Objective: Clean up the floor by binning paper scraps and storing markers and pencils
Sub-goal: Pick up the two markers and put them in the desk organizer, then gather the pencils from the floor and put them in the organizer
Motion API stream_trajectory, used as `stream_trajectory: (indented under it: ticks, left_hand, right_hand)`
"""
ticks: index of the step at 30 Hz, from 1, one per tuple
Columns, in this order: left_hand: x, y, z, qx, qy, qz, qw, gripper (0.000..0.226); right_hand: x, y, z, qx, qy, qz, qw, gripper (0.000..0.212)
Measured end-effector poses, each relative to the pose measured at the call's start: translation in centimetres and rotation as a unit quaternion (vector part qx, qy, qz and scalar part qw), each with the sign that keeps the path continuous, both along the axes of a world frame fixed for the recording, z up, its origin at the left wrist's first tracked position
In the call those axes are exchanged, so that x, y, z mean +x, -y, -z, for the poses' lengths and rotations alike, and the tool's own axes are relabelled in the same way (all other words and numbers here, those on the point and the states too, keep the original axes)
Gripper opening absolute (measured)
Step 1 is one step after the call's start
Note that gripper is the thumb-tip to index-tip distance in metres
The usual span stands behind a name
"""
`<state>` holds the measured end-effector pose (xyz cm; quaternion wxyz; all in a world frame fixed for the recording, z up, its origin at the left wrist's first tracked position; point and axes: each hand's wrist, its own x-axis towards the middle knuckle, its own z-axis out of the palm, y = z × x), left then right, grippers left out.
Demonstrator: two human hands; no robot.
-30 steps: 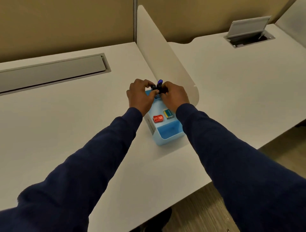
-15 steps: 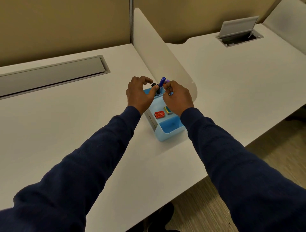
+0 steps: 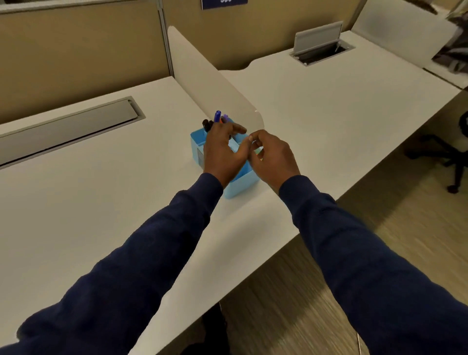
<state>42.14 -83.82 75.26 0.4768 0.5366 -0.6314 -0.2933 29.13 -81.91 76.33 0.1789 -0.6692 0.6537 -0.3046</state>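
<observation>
While markers (image 3: 217,117) are standing in the back compartment of the blue organizer (image 3: 239,186) on the desk (image 3: 101,190), storing is looking nearly done. No scraps are showing on the visible floor (image 3: 291,291).

The left hand (image 3: 222,152) is hovering over the organizer with fingers relaxed. The right hand (image 3: 272,157) is hanging loosely curled, apparently empty.

The blue sign (image 3: 224,2) is cut off and its white characters are unreadable.

left hand (image 3: 222,152) and right hand (image 3: 272,158) hover over the blue organizer (image 3: 239,186) on the desk (image 3: 101,190), markers (image 3: 217,117) sticking up at its 11 o'clock end
</observation>
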Motion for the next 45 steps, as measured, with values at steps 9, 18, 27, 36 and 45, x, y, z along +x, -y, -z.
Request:
stream_trajectory:
  ticks: [9,18,27,36,45]
  left_hand:
    - [-8.3,-11.3,-0.3,-0.016,0.034,0.098,0.994,0.019]
    - [-18.9,-30.3,2.3,0.016,0.107,0.267,0.958,0.023]
    - [-29.8,-44.5,6.7,0.059,0.206,0.392,0.895,0.026]
    - [-38.4,-51.2,13.5,0.077,0.248,0.488,0.833,0.022]
    - [-45.5,-51.6,22.5,0.121,0.286,0.53,0.789,0.021]
  right_hand:
    - [-8.3,-14.7,-0.2,0.001,-0.038,0.077,0.996,0.027]
    - [-18.6,-37.6,1.4,0.019,-0.045,0.213,0.976,0.025]
    - [-27.9,-56.7,5.5,0.074,0.001,0.373,0.925,0.025]
    - [-33.6,-67.9,12.5,0.167,0.08,0.49,0.852,0.028]
    - [-39.8,-68.8,21.1,0.25,0.12,0.514,0.812,0.029]
